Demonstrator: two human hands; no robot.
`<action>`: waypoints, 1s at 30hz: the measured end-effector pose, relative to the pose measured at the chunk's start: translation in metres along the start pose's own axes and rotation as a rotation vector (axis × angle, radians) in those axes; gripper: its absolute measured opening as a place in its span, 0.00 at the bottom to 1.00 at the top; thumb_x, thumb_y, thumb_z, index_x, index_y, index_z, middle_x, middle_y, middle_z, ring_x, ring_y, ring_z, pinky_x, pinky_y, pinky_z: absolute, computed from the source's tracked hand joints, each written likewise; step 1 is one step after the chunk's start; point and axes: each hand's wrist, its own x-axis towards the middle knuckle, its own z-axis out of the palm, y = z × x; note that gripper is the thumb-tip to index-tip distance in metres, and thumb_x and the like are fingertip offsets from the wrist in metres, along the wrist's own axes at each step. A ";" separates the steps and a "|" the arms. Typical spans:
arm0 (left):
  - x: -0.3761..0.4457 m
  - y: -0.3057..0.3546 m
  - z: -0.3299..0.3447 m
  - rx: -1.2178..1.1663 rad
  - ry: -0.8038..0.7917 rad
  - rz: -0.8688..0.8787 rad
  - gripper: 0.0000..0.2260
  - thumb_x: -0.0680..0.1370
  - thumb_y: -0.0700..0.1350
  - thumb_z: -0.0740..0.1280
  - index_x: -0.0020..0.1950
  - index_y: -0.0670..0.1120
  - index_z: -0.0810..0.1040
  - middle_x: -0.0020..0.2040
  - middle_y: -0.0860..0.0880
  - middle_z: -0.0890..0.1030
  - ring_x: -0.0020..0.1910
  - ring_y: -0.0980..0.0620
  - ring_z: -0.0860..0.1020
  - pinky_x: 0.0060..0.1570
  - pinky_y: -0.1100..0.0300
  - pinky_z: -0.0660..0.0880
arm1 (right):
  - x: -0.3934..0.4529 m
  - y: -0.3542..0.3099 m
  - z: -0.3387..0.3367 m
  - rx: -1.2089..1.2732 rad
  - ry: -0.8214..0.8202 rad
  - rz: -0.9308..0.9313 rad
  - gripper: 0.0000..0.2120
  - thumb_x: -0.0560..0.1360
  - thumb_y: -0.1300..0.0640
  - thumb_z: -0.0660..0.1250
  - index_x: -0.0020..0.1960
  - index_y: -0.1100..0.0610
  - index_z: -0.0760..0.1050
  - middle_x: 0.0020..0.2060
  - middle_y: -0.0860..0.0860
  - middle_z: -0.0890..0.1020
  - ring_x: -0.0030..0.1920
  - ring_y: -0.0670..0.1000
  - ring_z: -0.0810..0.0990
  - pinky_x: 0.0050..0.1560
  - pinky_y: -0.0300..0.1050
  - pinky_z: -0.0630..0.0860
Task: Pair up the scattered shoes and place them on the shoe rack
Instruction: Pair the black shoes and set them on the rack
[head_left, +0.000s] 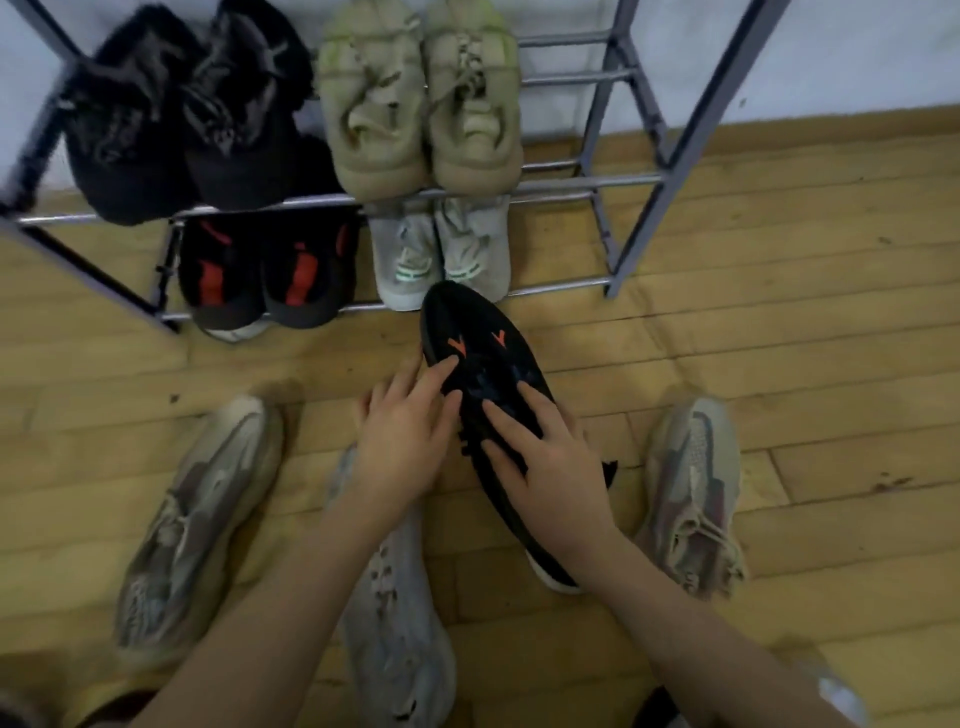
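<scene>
Shoes lie scattered on the wooden floor (779, 322): a grey shoe (395, 623) nearest, tan shoes (192, 519) either side. Left hand (405, 441) and right hand (550, 467) rest straight-fingered, grip open, on a black sneaker (467, 332). Beyond, four pairs fill the shoe rack (623, 182).

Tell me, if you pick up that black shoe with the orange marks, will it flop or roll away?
The black shoe will probably bend a bit; its knit-looking top looks soft. It likely won't roll, since it lies long and flat on the wooden floor. It seems light: the left hand and right hand rest on it with straight fingers.
</scene>
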 end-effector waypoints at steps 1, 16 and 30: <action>-0.001 -0.012 0.000 -0.002 0.005 -0.020 0.18 0.79 0.54 0.55 0.69 0.58 0.66 0.72 0.47 0.67 0.64 0.41 0.68 0.62 0.47 0.59 | 0.002 -0.008 0.008 -0.028 -0.022 -0.010 0.19 0.78 0.48 0.61 0.68 0.48 0.70 0.69 0.57 0.69 0.65 0.65 0.69 0.58 0.61 0.71; 0.008 -0.067 -0.016 0.114 -0.143 0.172 0.17 0.79 0.52 0.58 0.68 0.53 0.70 0.71 0.49 0.68 0.68 0.44 0.67 0.62 0.48 0.64 | 0.019 -0.043 0.035 -0.306 -0.182 -0.033 0.22 0.76 0.43 0.61 0.66 0.50 0.72 0.68 0.61 0.70 0.65 0.69 0.69 0.64 0.63 0.65; 0.020 -0.109 -0.205 0.334 -0.010 0.293 0.21 0.78 0.49 0.60 0.71 0.49 0.65 0.71 0.48 0.68 0.67 0.46 0.67 0.63 0.50 0.64 | 0.113 -0.169 -0.015 -0.187 -0.062 -0.366 0.19 0.78 0.47 0.57 0.66 0.52 0.70 0.57 0.52 0.77 0.54 0.56 0.77 0.49 0.53 0.75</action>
